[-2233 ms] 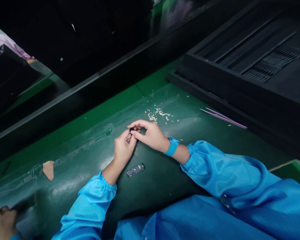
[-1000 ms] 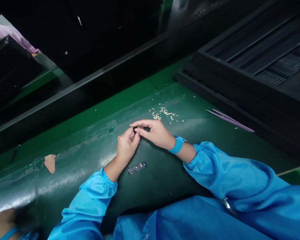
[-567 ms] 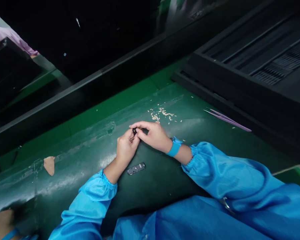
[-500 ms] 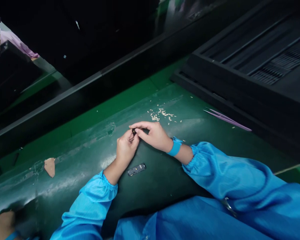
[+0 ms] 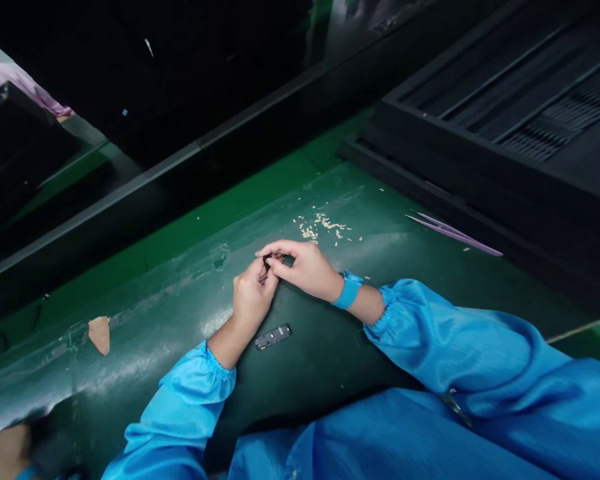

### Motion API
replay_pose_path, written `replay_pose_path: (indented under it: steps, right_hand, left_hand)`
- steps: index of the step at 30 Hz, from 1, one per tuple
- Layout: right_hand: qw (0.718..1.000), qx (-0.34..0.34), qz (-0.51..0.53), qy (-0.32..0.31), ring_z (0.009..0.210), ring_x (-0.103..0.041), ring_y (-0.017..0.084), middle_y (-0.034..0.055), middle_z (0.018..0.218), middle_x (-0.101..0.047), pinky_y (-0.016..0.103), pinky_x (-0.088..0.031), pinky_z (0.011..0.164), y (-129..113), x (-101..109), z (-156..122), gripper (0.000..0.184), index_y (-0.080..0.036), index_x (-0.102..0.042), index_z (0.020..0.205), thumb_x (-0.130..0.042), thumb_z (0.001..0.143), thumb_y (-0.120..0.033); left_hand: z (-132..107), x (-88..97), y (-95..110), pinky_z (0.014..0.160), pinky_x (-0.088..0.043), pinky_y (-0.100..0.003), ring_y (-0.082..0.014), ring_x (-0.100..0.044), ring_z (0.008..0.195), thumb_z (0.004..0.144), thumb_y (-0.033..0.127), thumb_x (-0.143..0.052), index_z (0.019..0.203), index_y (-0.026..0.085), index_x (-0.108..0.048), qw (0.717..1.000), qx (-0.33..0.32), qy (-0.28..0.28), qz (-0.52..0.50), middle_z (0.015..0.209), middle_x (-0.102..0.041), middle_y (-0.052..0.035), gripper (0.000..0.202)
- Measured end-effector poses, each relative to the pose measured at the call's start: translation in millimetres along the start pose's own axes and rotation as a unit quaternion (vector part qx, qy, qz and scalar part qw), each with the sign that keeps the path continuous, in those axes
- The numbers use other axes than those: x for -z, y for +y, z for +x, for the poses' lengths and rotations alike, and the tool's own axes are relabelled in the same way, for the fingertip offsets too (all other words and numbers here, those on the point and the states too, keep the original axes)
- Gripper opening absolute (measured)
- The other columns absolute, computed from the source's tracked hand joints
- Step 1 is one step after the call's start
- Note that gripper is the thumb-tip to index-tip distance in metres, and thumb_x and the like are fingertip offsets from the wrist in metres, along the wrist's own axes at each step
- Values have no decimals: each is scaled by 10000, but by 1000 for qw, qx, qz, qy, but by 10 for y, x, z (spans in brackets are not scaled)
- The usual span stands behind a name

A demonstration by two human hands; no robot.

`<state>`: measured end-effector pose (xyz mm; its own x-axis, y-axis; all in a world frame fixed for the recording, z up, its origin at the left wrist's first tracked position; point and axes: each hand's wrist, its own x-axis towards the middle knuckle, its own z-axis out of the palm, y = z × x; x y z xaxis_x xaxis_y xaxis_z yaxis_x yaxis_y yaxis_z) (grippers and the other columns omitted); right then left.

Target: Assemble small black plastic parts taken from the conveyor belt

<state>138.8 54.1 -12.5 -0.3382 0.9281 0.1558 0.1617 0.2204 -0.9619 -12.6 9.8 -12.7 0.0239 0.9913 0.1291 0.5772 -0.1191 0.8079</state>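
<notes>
Both hands meet over the green mat. Between the fingers of my left hand (image 5: pixel 251 292) and my right hand (image 5: pixel 305 269) is a small black part (image 5: pixel 267 261), mostly covered by the fingers, so its kind does not show. The left fingers are closed around it from below, and the right thumb and index finger pinch it from the other side. Just below my hands, a narrow dark circuit board (image 5: pixel 273 337) lies flat on the mat. A scatter of tiny pale pieces (image 5: pixel 323 227) lies beyond my right hand.
Purple tweezers (image 5: pixel 457 235) lie at the right, beside large black trays (image 5: pixel 480 153). A tan scrap (image 5: pixel 99 335) is on the mat (image 5: pixel 180 400) at the left. Another person's hand (image 5: pixel 5 450) shows at the lower left corner. A dark raised ledge (image 5: pixel 200 160) runs along the back.
Both hands stay together on the small black part, with only a slight shift of the right fingers. The view has moved a little; the board and tweezers lie where they were.
</notes>
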Motion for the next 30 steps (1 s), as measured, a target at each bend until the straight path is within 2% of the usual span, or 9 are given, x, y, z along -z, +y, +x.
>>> replay_pose_path:
  steps: [3, 7, 10, 13, 15, 17, 21, 26, 30]
  right_hand:
    - [999, 13, -44, 14, 910, -751, 193, 19, 1025, -797, 343, -597, 854, -8, -10, -15, 280, -225, -751, 1048, -563, 865, -127]
    - [999, 1, 5, 35, 931, -744, 191, 33, 1081, -785, 352, -608, 846, 27, -18, -20, 280, -226, -727, 1092, -511, 923, -173]
    - [994, -9, 43, 103, 873, -721, 181, 46, 1029, -768, 347, -603, 804, 36, 11, -16, 276, -215, -709, 1022, -446, 946, -177]
    - [987, 16, -9, 161, 868, -675, 188, 52, 939, -714, 357, -568, 839, 8, 64, -17, 250, -213, -670, 922, -424, 963, -193]
    - [987, 24, -47, 150, 823, -637, 189, 46, 873, -663, 350, -549, 809, -12, 84, -17, 180, -210, -662, 960, -486, 966, -248]
    - [991, 39, -63, 107, 782, -609, 180, 42, 860, -626, 332, -541, 755, -17, 79, -15, 157, -204, -674, 1019, -565, 935, -277]
    - [996, 72, -24, 43, 873, -659, 177, 68, 1002, -683, 317, -563, 781, 25, 29, -3, 178, -199, -707, 998, -584, 869, -195]
    - [998, -9, 55, 8, 804, -712, 162, 26, 902, -764, 300, -589, 761, 73, 7, 16, 174, -201, -711, 994, -624, 843, -207]
    - [995, -19, 96, -1, 772, -715, 159, 37, 892, -771, 289, -595, 708, 76, 17, 31, 155, -191, -706, 967, -665, 831, -254]
  left_hand:
    - [9, 2, -1, 687, -544, -241, -158, -721, 716, 935, 255, -611, 973, 174, -700, 1000, 9, -9, -9, 810, -769, -34, 126]
    - [37, -9, -27, 818, -615, -316, -205, -769, 892, 934, 334, -633, 1111, 171, -696, 988, 48, -27, -142, 988, -792, -84, 249]
    - [52, -23, -40, 836, -639, -355, -225, -782, 903, 911, 421, -681, 1173, 148, -672, 968, 86, -37, -233, 1046, -790, -130, 378]
    - [60, -29, -41, 828, -645, -359, -229, -788, 871, 897, 460, -703, 1149, 134, -663, 957, 109, -47, -265, 1031, -792, -152, 414]
    - [63, -24, -38, 823, -644, -346, -216, -786, 851, 894, 448, -705, 1129, 133, -665, 959, 99, -44, -264, 1013, -795, -143, 395]
    - [66, -14, -34, 810, -639, -326, -200, -780, 835, 894, 420, -697, 1102, 138, -676, 966, 77, -35, -244, 987, -797, -119, 351]
    - [69, 8, -27, 815, -623, -308, -190, -767, 866, 906, 360, -658, 1094, 152, -698, 980, 46, -29, -192, 1002, -794, -94, 283]
    - [70, 21, -15, 832, -619, -321, -200, -763, 887, 913, 370, -632, 1063, 159, -712, 984, 36, -46, -167, 1000, -794, -92, 271]
    - [75, 25, 1, 769, -615, -295, -179, -753, 798, 916, 386, -633, 1042, 158, -716, 985, 34, -40, -162, 924, -793, -74, 274]
